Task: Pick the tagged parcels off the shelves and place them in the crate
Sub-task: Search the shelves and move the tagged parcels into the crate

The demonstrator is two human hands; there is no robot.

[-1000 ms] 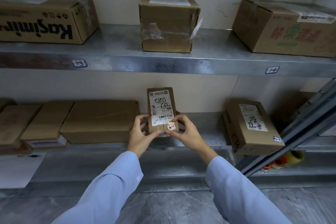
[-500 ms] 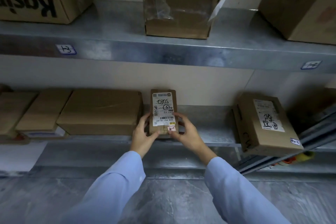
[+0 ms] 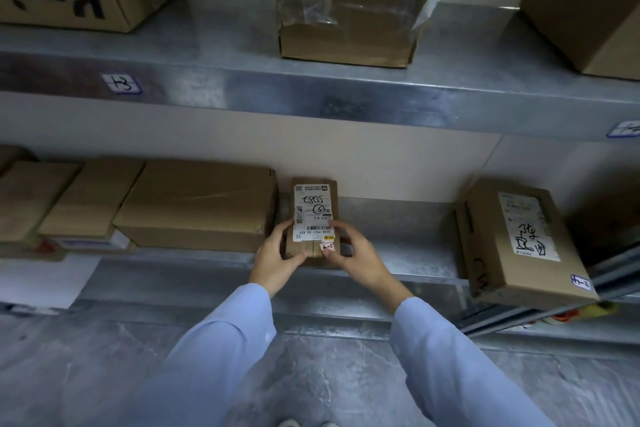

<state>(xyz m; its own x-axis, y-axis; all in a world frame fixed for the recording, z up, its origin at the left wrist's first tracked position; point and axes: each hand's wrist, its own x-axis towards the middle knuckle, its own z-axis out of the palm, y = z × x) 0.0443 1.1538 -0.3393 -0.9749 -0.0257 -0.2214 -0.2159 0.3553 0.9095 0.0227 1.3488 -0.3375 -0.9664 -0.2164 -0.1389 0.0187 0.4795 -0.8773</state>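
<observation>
Parcel with the little pink tag is pinched at its near end between both hands, left hand and right hand wrapped around the sides, at the front of the lower shelf right beside a bigger flat box. Looks like the pickup step; next it probably needs lifting clear and carrying to the crate, which isn't in view. Tag writing is too small to read.
</observation>
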